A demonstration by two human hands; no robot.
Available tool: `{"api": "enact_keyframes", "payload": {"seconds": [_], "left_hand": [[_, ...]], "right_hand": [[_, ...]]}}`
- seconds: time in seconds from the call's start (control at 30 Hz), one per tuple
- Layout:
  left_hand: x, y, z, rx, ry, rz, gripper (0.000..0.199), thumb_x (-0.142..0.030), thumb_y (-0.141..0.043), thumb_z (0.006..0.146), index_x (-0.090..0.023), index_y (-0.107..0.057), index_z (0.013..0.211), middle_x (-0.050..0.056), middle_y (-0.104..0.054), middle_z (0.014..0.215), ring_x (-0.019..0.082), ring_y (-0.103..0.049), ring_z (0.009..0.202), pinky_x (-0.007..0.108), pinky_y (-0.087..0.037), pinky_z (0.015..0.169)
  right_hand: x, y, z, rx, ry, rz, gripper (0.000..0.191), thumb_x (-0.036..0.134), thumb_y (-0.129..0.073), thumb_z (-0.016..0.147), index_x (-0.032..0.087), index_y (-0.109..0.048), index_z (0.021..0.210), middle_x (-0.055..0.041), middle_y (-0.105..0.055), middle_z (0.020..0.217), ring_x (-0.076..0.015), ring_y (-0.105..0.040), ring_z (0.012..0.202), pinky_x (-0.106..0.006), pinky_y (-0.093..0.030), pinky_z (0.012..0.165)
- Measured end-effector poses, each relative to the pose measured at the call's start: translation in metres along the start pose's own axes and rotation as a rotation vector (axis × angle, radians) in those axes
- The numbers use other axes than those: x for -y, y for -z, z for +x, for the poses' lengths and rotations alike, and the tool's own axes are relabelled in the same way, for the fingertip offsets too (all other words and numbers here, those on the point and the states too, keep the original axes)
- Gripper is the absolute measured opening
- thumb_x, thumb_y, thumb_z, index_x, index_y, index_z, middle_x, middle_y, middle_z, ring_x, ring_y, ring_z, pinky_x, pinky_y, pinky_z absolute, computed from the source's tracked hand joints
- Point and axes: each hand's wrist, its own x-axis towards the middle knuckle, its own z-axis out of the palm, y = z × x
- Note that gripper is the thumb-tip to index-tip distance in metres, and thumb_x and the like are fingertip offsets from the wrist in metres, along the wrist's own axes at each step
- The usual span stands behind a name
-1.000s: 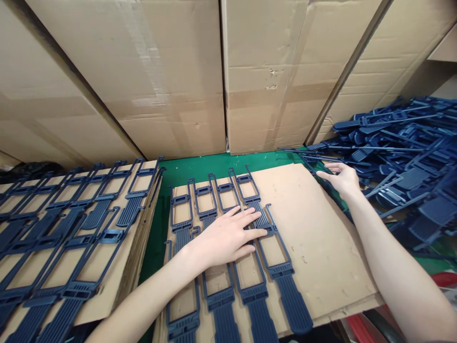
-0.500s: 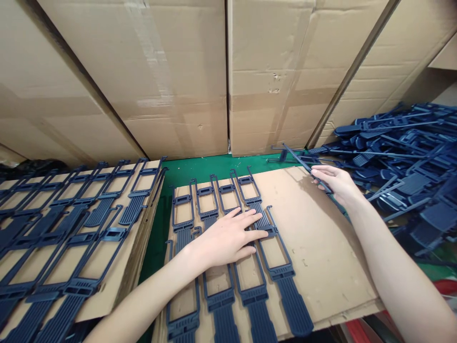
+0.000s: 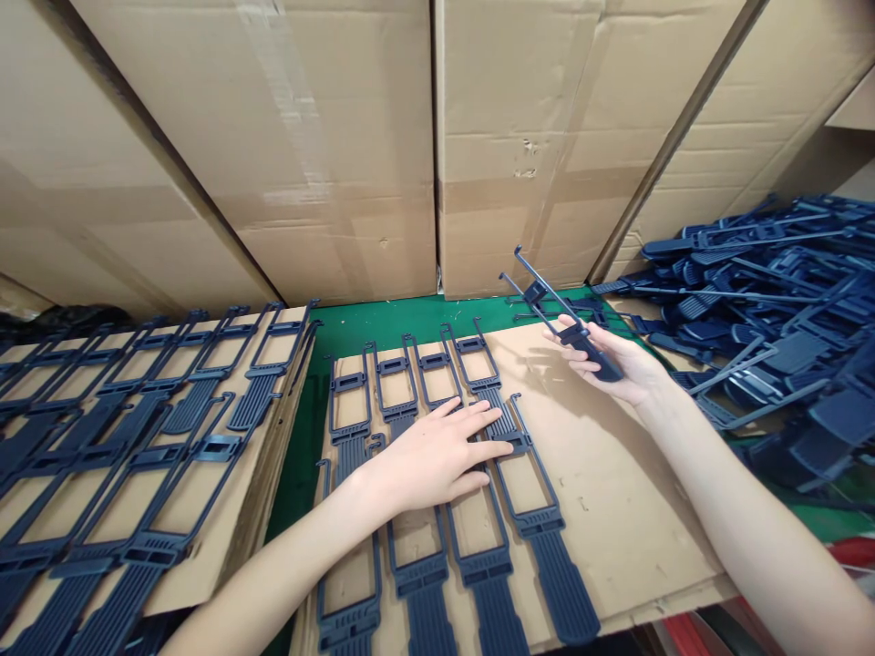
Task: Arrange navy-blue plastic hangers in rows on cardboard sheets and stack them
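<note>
Dark blue plastic frames, each with two hooked arms, a crossbar and a ribbed paddle end, lie in two rows on a cardboard sheet point(image 3: 615, 510). My left hand point(image 3: 441, 453) rests palm down over the middle of these rows, fingers spread, covering parts of several frames. At its fingertips is the crossbar of the rightmost front frame point(image 3: 547, 519). In my right hand point(image 3: 625, 364) is another such plastic frame point(image 3: 574, 333), held up by its paddle end above the sheet's far right part. Its hooked arms point up and to the left.
To the left, a second cardboard stack point(image 3: 252, 501) carries more rows of the same frames. A tangled heap of loose frames point(image 3: 772, 310) lies at the right. Tall cardboard boxes point(image 3: 355, 155) stand along the back, behind the green surface point(image 3: 375, 317).
My right hand has moved slightly left and turned, bringing the held frame up from edge-on so its arms and crossbar show. My left hand has stayed in place.
</note>
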Motion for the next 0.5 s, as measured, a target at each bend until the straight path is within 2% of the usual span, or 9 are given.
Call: {"api": "enact_keyframes", "payload": {"seconds": [0.07, 0.17, 0.23, 0.37, 0.5], "left_hand": [[0.0, 0.0, 0.0, -0.006, -0.004, -0.006, 0.043, -0.036, -0.058, 0.09, -0.027, -0.053, 0.132, 0.009, -0.04, 0.148, 0.028, -0.035, 0.138, 0.047, -0.024, 0.114], [0.0, 0.001, 0.0, 0.006, -0.002, -0.003, 0.043, -0.035, -0.058, 0.09, -0.027, -0.053, 0.132, 0.01, -0.039, 0.148, 0.028, -0.034, 0.138, 0.047, -0.024, 0.114], [-0.001, 0.002, 0.0, 0.012, 0.002, -0.001, 0.043, -0.036, -0.057, 0.091, -0.027, -0.053, 0.132, 0.01, -0.039, 0.148, 0.028, -0.033, 0.138, 0.048, -0.024, 0.114], [0.0, 0.001, 0.0, 0.01, 0.002, -0.008, 0.043, -0.035, -0.057, 0.09, -0.028, -0.053, 0.132, 0.009, -0.039, 0.148, 0.028, -0.033, 0.138, 0.047, -0.024, 0.114], [0.001, 0.0, 0.0, 0.011, 0.008, -0.01, 0.044, -0.035, -0.058, 0.09, -0.028, -0.052, 0.132, 0.009, -0.039, 0.149, 0.028, -0.033, 0.138, 0.047, -0.024, 0.114]], "right_hand": [[-0.004, -0.005, 0.0, 0.004, 0.049, -0.081, 0.031, 0.04, -0.067, 0.076, 0.03, -0.063, 0.105, -0.0048, -0.064, 0.108, -0.0104, -0.048, 0.059, -0.022, -0.041, 0.044], [-0.01, -0.009, 0.002, -0.073, 0.117, -0.158, 0.047, 0.042, -0.075, 0.069, 0.029, -0.062, 0.112, -0.0022, -0.066, 0.095, -0.0112, -0.054, 0.062, -0.024, -0.046, 0.053], [-0.012, -0.01, 0.003, -0.121, 0.154, -0.174, 0.054, 0.045, -0.077, 0.067, 0.027, -0.062, 0.115, -0.0021, -0.067, 0.093, -0.0119, -0.058, 0.063, -0.025, -0.049, 0.056], [-0.011, -0.014, 0.004, -0.16, 0.1, -0.224, 0.052, 0.045, -0.082, 0.064, 0.022, -0.067, 0.108, -0.0043, -0.07, 0.09, -0.0133, -0.062, 0.063, -0.024, -0.053, 0.056], [-0.013, -0.018, 0.003, -0.222, 0.02, -0.28, 0.04, 0.046, -0.079, 0.068, 0.021, -0.066, 0.096, -0.0046, -0.07, 0.08, -0.0173, -0.065, 0.06, -0.029, -0.055, 0.053]]}}
